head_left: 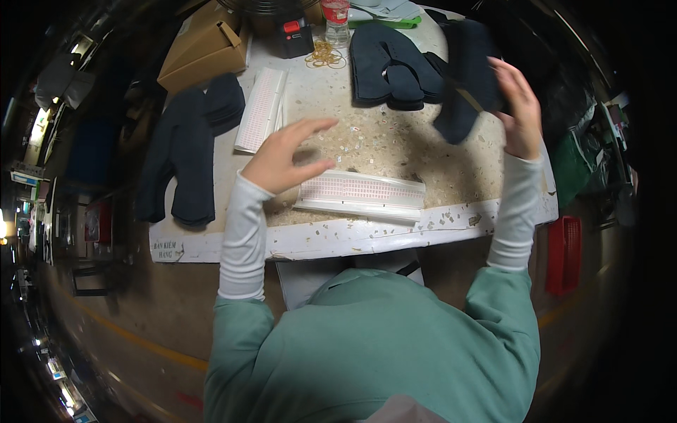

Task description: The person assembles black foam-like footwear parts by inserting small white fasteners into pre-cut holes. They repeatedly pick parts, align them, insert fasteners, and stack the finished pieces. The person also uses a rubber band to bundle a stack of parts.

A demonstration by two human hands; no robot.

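Note:
At the table's right side, my right hand [520,109] holds a bundle of dark navy cut pieces [457,116] tilted above the surface. A thin tan band crosses the bundle. My left hand [285,155] hovers over the middle-left of the table, thumb and fingers apart, with nothing in it. Just beyond its thumb lies a pad of small pink-printed labels [360,194] on white backing. Another white label pad [261,109] rests behind the left hand. Stacked dark shaped pieces [388,70] lie at the far right, beside the held bundle.
More dark piece stacks [194,155] lie on the left edge of the table [317,245]. Along the back are a cardboard box [201,53], a black-and-red device [296,42], loose rubber bands [324,55] and a bottle [337,34]. A red basket [564,257] stands off the right side.

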